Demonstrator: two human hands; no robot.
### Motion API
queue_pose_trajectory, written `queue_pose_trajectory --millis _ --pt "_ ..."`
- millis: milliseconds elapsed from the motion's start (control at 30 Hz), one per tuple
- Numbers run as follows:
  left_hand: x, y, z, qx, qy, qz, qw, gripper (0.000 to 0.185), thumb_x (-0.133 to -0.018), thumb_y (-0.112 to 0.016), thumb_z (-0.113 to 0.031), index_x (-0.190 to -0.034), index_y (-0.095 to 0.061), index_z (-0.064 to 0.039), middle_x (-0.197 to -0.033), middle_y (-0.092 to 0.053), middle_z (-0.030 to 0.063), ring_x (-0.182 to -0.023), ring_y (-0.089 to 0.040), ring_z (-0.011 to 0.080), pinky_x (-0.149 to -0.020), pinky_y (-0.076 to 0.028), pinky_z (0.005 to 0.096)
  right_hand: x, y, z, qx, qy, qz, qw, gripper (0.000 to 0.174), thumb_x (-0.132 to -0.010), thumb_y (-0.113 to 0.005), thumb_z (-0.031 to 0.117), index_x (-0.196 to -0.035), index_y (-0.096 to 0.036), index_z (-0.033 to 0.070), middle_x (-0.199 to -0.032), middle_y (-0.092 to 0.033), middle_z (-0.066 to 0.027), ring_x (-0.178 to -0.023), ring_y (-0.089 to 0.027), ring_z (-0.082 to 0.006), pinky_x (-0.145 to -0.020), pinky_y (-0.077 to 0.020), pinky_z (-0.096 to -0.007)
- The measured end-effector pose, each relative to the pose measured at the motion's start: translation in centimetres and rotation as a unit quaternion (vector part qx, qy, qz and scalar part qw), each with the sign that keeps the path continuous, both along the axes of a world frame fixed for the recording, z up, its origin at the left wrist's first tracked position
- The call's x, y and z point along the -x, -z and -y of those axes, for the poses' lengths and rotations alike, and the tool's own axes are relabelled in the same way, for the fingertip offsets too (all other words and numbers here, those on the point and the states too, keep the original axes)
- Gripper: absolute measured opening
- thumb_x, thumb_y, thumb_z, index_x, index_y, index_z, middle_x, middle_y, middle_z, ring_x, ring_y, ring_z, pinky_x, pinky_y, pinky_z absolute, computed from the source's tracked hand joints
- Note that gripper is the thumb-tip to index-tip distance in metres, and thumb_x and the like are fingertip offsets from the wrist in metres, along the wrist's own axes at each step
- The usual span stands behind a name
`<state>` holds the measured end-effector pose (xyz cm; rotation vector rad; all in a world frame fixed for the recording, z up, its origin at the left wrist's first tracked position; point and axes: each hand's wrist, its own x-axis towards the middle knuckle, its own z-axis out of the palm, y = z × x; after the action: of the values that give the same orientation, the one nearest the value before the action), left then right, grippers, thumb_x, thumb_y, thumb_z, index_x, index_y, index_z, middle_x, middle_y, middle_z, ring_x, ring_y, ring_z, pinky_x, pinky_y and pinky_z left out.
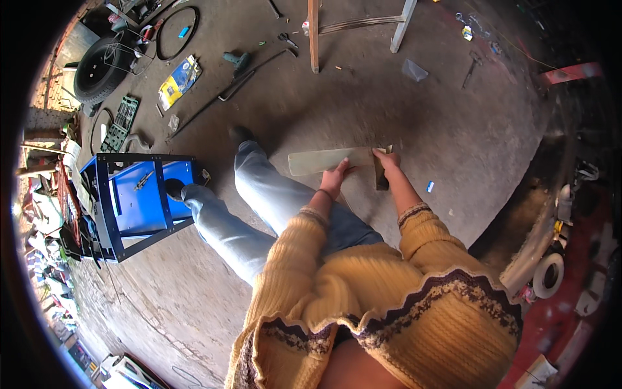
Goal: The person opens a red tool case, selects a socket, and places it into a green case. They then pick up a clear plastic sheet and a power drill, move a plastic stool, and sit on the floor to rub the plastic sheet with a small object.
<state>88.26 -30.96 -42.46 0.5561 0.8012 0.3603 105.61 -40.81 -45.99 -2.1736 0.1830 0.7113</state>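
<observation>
Between my hands is a long, flat, pale strip (311, 161), possibly paper or sandpaper. It lies level, with one end out to the left. My left hand (333, 181) grips its lower edge near the middle, thumb on top. My right hand (387, 160) pinches the right end. There a darker brown piece (381, 179) hangs down beneath the fingers; I cannot tell whether it is a folded part of the strip or separate. My jeans-clad legs (272, 185) stretch to the left below the strip.
A blue cart (141, 202) with a black frame stands by my foot. On the concrete floor lie a drill (237, 61), a long metal bar (209, 104), a green socket set (120, 124), a yellow-blue bag (180, 82) and a tyre (99, 73). Trestle legs (313, 39) stand ahead; a tape roll (549, 275) is right.
</observation>
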Motion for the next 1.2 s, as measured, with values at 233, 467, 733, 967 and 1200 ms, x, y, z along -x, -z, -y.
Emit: queue_pose_trajectory --millis 233,467,733,967,1200 --pt "0.2 -1.2 0.1 -0.002 -0.004 0.002 1.0 0.036 -0.094 -0.059 -0.015 -0.12 -0.05 0.009 -0.114 -0.06 0.0159 -0.1 -0.064 0.0298 -0.088 -0.054 0.0367 0.1 0.1 -0.2 0.01 -0.026 0.023 0.999 0.052 -0.065 -0.085 0.037 -0.091 -0.069 -0.005 -0.088 -0.07 -0.0141 -0.077 -0.067 -0.0228 -0.07 -0.0505 -0.0363" --pt "0.2 -2.5 -0.3 0.036 0.025 -0.002 0.999 0.033 -0.094 -0.058 -0.011 -0.118 -0.05 0.01 -0.115 -0.058 0.0164 -0.1 -0.063 0.03 -0.09 -0.056 0.0373 -1.3 0.1 0.2 0.006 -0.055 0.01 0.998 0.049 -0.065 -0.086 0.032 -0.092 -0.069 -0.006 -0.091 -0.07 -0.0166 -0.082 -0.068 -0.0271 -0.074 -0.0512 -0.0377" --pt "0.3 -1.1 -0.1 0.035 0.015 0.018 0.999 0.032 -0.095 -0.056 -0.01 -0.119 -0.049 0.009 -0.115 -0.057 0.0168 -0.104 -0.061 0.0305 -0.09 -0.057 0.0399 -1.5 1.1 0.4 0.07 -0.105 0.032 0.992 0.054 -0.063 -0.086 0.039 -0.091 -0.069 -0.005 -0.093 -0.07 -0.0176 -0.086 -0.068 -0.0271 -0.076 -0.0513 -0.0386" --pt "-0.5 2.2 0.5 0.027 0.044 -0.003 0.999 0.032 -0.095 -0.054 -0.008 -0.124 -0.047 0.004 -0.118 -0.057 0.0164 -0.101 -0.062 0.0295 -0.087 -0.058 0.0386 -5.3 1.3 3.1 0.029 0.032 0.093 0.995 0.055 -0.065 -0.085 0.038 -0.093 -0.068 -0.006 -0.091 -0.07 -0.014 -0.079 -0.067 -0.0221 -0.072 -0.051 -0.0369" --pt "-0.8 4.2 1.1 -0.135 0.104 -0.002 0.985 0.029 -0.092 -0.056 -0.01 -0.118 -0.054 0.003 -0.108 -0.063 0.0133 -0.095 -0.066 0.0265 -0.08 -0.058 0.0349 -3.0 -1.9 3.3 -0.093 -0.325 0.056 0.939 0.045 -0.076 -0.076 0.02 -0.115 -0.062 0.004 -0.106 -0.068 -0.0107 -0.094 -0.065 -0.0218 -0.081 -0.0501 -0.0355"
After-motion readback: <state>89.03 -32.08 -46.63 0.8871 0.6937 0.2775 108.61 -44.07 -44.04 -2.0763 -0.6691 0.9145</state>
